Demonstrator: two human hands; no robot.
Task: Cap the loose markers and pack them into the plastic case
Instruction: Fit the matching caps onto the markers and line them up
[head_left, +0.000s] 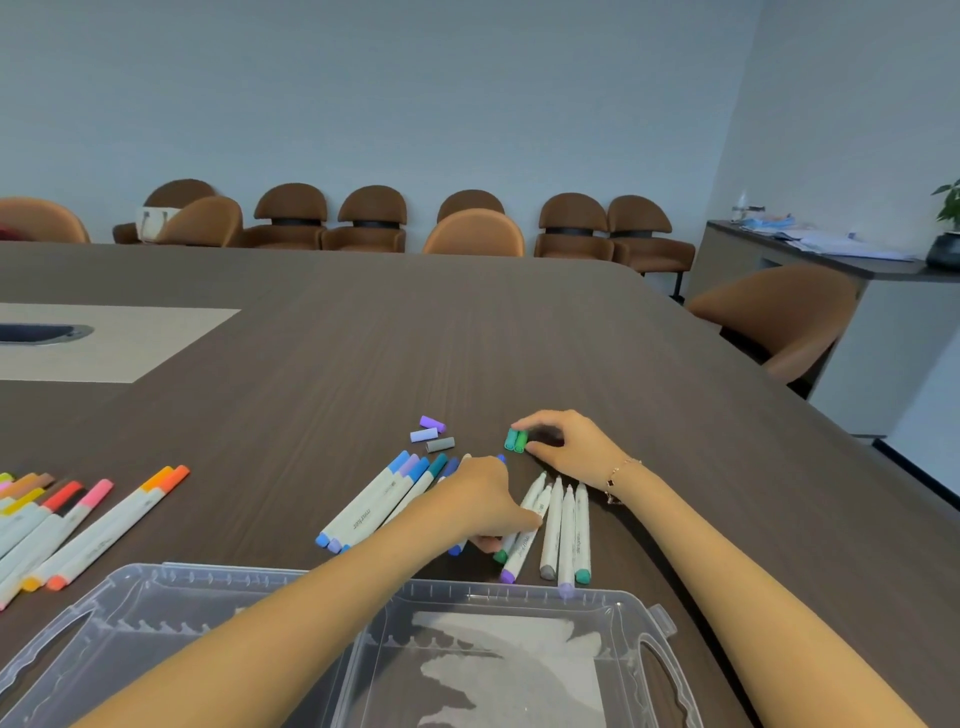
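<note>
The counter (467, 338) shows dark matt wood grain. The case (519, 595) is clear, glossy plastic. The markers (566, 525) have smooth white plastic barrels.

table (467, 332): dark brown wood grain, with a beige inset
green caps (515, 440): two, teal green
loose caps (432, 433): purple, pale lilac, grey
capped markers (384, 496): white barrels, blue and lilac caps
left markers (98, 525): orange, pink, red, yellow caps
plastic case (519, 670): clear
chairs (472, 231): brown and tan
wall (415, 93): pale blue-grey

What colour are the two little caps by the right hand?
Green: the two caps lie side by side at the right hand's fingertips, seen in the head view.
</note>
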